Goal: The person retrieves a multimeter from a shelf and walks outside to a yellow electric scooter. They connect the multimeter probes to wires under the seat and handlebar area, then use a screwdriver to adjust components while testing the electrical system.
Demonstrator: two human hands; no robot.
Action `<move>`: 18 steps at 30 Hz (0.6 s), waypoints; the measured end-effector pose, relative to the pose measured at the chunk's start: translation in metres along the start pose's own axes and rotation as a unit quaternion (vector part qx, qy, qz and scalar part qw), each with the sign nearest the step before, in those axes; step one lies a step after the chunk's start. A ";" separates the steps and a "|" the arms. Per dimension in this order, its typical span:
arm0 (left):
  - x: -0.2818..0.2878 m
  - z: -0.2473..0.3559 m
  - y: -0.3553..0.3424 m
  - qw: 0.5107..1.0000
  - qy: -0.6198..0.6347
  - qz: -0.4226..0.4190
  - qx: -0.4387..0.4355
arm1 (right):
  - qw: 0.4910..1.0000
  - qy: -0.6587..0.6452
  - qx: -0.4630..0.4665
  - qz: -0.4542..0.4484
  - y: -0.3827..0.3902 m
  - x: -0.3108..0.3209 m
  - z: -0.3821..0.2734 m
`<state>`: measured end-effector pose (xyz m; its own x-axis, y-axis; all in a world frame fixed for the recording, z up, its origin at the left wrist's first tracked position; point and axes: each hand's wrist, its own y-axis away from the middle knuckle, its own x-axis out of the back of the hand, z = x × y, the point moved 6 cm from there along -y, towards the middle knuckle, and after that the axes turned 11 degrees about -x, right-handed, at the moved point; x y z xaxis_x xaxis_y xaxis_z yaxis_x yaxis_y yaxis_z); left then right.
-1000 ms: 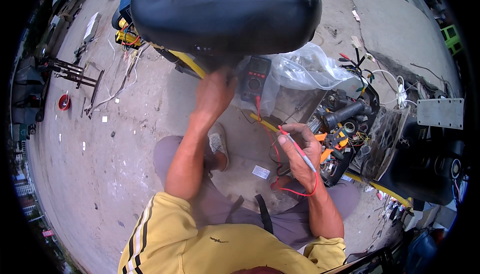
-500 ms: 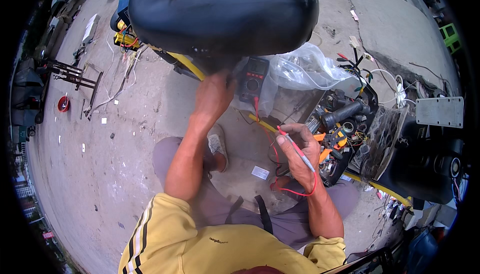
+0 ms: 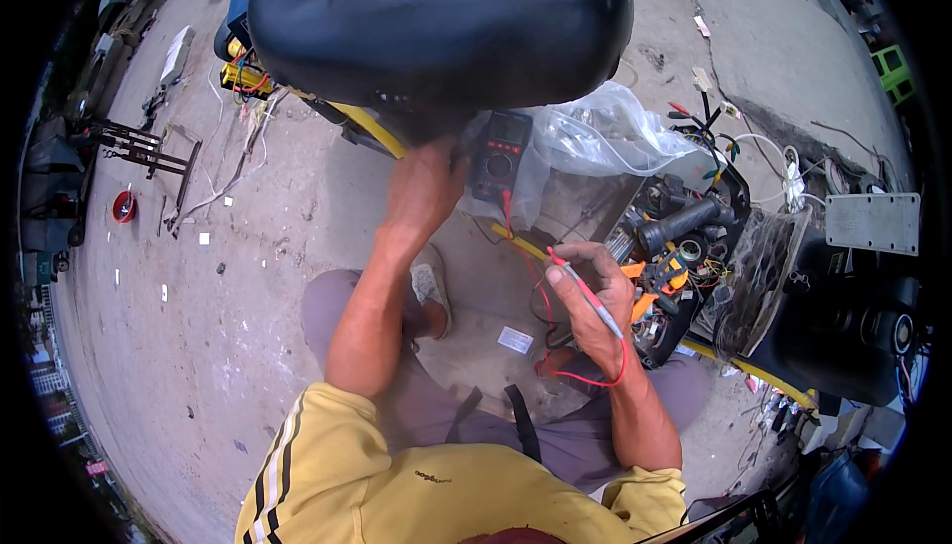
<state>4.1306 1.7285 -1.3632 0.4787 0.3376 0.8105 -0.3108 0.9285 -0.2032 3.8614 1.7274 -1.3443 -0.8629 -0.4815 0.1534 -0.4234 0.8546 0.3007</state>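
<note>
My left hand (image 3: 418, 192) reaches beneath a black padded seat (image 3: 436, 18), next to the yellow frame (image 3: 369, 123). Its fingers curl in shadow; what they hold is hidden. Just right of it a dark multimeter (image 3: 501, 152) lies on a clear plastic bag (image 3: 585, 125), a red lead running down from it. My right hand (image 3: 595, 301) is closed on a red-and-grey test probe (image 3: 602, 308), pointed tip upward; its red wire loops below my wrist.
At right are a jumbled tray of tools and parts (image 3: 674, 246), loose wires, a grey plate (image 3: 871, 222) and a black housing (image 3: 843, 326). At left stand a dark metal rack (image 3: 139, 147) and a red bowl (image 3: 124, 205). A green crate (image 3: 892, 78) is far right.
The seat and surroundings appear shifted slightly leftward in the view. Both hands keep nearly the same pose, with very little movement.
</note>
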 end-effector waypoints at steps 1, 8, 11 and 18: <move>0.000 0.000 0.000 1.000 -0.001 -0.001 -0.002 | 1.000 0.001 -0.001 0.000 0.000 0.000 0.000; -0.002 0.000 -0.001 1.000 0.005 0.001 -0.006 | 1.000 -0.005 -0.001 0.000 -0.003 0.001 0.004; -0.003 0.000 -0.002 1.000 0.003 -0.001 -0.005 | 1.000 -0.003 0.002 -0.001 -0.003 0.001 0.004; -0.006 0.003 -0.002 1.000 0.005 -0.006 -0.006 | 1.000 -0.007 0.000 -0.002 -0.003 0.002 0.003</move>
<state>4.1263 1.7237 -1.3664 0.4905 0.3286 0.8071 -0.2955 0.9340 -0.2007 3.8601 1.7244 -1.3481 -0.8653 -0.4814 0.1396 -0.4259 0.8530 0.3017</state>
